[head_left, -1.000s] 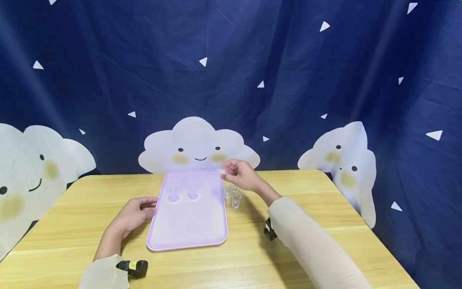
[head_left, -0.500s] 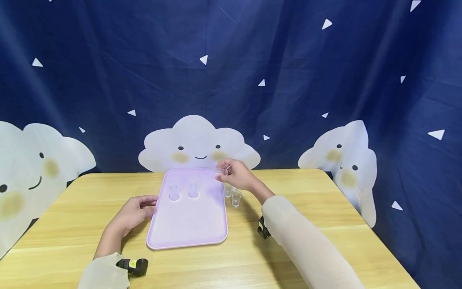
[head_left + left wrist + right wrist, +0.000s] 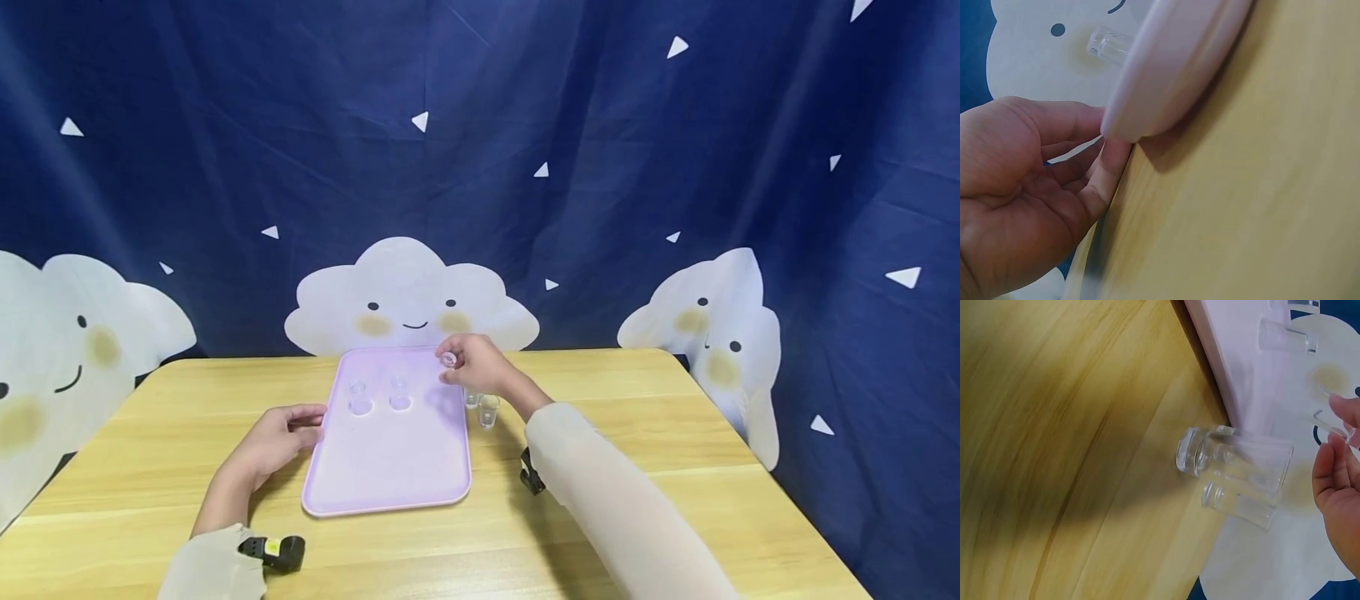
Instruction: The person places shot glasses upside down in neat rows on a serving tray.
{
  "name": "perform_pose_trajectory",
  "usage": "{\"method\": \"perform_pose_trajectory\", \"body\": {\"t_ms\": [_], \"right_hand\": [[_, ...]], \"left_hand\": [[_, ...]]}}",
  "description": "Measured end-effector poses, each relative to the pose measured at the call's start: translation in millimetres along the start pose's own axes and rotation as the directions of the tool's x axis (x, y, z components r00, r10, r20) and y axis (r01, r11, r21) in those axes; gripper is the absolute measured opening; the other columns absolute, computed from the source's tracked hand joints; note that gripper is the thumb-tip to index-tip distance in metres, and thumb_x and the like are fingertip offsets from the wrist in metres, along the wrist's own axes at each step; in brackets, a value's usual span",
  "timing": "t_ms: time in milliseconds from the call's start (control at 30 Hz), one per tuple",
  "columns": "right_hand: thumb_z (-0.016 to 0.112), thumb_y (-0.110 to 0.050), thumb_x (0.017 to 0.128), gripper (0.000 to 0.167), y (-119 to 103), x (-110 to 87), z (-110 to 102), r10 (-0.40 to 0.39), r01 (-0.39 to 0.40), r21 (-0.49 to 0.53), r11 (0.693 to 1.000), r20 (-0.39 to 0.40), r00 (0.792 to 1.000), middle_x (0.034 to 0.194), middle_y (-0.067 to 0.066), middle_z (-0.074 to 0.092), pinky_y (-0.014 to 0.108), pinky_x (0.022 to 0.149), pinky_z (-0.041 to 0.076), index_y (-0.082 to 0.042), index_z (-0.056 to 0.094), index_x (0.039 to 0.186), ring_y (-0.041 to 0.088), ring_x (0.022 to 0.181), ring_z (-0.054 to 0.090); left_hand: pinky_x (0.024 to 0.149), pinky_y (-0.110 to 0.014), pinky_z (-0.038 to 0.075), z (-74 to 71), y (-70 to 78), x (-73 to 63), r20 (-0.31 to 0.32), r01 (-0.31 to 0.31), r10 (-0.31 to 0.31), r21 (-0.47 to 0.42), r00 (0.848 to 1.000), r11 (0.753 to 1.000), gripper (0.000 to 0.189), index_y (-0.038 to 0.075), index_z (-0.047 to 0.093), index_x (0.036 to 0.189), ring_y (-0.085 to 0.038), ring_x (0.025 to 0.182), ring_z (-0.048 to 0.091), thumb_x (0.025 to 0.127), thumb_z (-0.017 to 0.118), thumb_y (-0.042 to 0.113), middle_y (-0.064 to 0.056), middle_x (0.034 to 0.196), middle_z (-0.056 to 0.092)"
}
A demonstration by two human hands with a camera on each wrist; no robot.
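Note:
My left hand (image 3: 273, 442) is at the left edge of a pale purple tray (image 3: 382, 467); in the left wrist view its fingers and thumb hold the rim. My right hand (image 3: 480, 364) pinches a small clear shot glass (image 3: 448, 360) tilted above the tray's far right corner, its round end facing the head camera. Two more clear shot glasses stand upright on the tray, a left one (image 3: 361, 400) and a right one (image 3: 401, 395). Beside the tray's right edge, further glasses (image 3: 488, 412) stand on the table, partly hidden under my right hand.
The tray lies on a light wooden table (image 3: 615, 467). A dark blue curtain (image 3: 600, 208) with white clouds and triangles hangs behind the table's far edge. In the right wrist view, the standing glasses (image 3: 1238, 506) are close to the tray's side.
My right hand has moved left with the shot glass, from beside the tray's right edge to above its far right corner, and the glass has turned. My left hand stays at the tray.

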State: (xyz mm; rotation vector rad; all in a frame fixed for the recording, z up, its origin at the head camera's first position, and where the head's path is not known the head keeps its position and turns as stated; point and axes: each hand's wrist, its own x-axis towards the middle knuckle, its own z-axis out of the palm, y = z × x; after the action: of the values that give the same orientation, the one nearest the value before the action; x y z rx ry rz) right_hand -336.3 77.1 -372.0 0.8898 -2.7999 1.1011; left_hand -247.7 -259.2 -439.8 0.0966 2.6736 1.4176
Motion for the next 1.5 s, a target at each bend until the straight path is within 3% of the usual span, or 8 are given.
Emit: {"method": "perform_pose_trajectory", "body": {"t_ms": [133, 333, 667, 867, 1133, 1500], "right_hand": [[0.082, -0.001, 0.081, 0.036, -1, 3.2, 3, 0.003, -0.002, -0.038, 0.999, 0.018, 1.000, 0.098, 0.005, 0.072, 0.023, 0.077, 0.051, 0.001, 0.071, 0.115, 0.012, 0.081, 0.061], [0.081, 0.000, 0.080, 0.036, -2, 6.6, 7, -0.012, 0.018, -0.126, 0.992, 0.047, 0.999, 0.099, 0.006, 0.073, 0.024, 0.076, 0.051, 0.000, 0.072, 0.115, 0.013, 0.080, 0.060], [0.083, -0.002, 0.079, 0.038, -8, 14.2, 18, 0.007, 0.019, -0.229, 0.973, 0.114, 0.993, 0.089, 0.002, 0.070, 0.024, 0.074, 0.049, -0.005, 0.073, 0.115, 0.011, 0.077, 0.057], [0.087, -0.006, 0.078, 0.040, -6, 17.9, 25, 0.031, 0.005, -0.267, 0.964, 0.133, 0.991, 0.102, 0.003, 0.074, 0.026, 0.084, 0.053, -0.004, 0.074, 0.116, 0.014, 0.090, 0.064], [0.083, -0.004, 0.080, 0.037, -4, 20.2, 28, 0.050, 0.012, -0.353, 0.935, 0.167, 0.985, 0.112, 0.005, 0.075, 0.031, 0.100, 0.050, -0.004, 0.075, 0.116, 0.021, 0.113, 0.065], [0.083, -0.004, 0.080, 0.037, -3, 18.6, 30, 0.072, -0.011, -0.349, 0.937, 0.162, 0.984, 0.114, 0.006, 0.074, 0.031, 0.101, 0.050, -0.005, 0.075, 0.116, 0.022, 0.115, 0.065]], "left_hand": [[0.088, -0.028, 0.049, 0.4, 0.9, -1.0, 0.000, 0.008, -0.008, -0.004, 1.000, 1.000, 0.047, -0.008, 0.053, 0.141, -0.031, 0.116, 0.057, 0.098, 0.062, 0.006, -0.024, 0.134, 0.061], [0.088, -0.028, 0.049, 0.1, 3.0, -1.7, 0.000, 0.002, -0.002, 0.002, 1.000, 1.000, 0.047, -0.008, 0.053, 0.141, -0.031, 0.116, 0.056, 0.098, 0.062, 0.006, -0.024, 0.133, 0.061], [0.086, -0.027, 0.050, -0.9, 1.9, -1.5, 0.002, -0.015, 0.015, -0.007, 1.000, 1.000, 0.047, -0.010, 0.053, 0.141, -0.031, 0.116, 0.057, 0.098, 0.062, 0.006, -0.025, 0.133, 0.061], [0.087, -0.027, 0.050, -0.2, 0.5, -0.7, -0.002, 0.000, 0.000, -0.013, 1.000, 1.000, 0.047, -0.009, 0.053, 0.141, -0.030, 0.115, 0.057, 0.098, 0.063, 0.006, -0.024, 0.133, 0.061], [0.095, -0.038, 0.049, -0.4, -0.5, 0.8, -0.005, 0.004, -0.004, -0.005, 1.000, 1.000, 0.047, -0.008, 0.054, 0.141, -0.030, 0.116, 0.057, 0.098, 0.063, 0.008, -0.023, 0.133, 0.062], [0.090, -0.033, 0.050, -1.7, 2.0, -1.1, -0.002, -0.001, 0.001, -0.003, 1.000, 1.000, 0.047, -0.010, 0.053, 0.141, -0.031, 0.116, 0.058, 0.098, 0.063, 0.008, -0.025, 0.133, 0.061]]}}
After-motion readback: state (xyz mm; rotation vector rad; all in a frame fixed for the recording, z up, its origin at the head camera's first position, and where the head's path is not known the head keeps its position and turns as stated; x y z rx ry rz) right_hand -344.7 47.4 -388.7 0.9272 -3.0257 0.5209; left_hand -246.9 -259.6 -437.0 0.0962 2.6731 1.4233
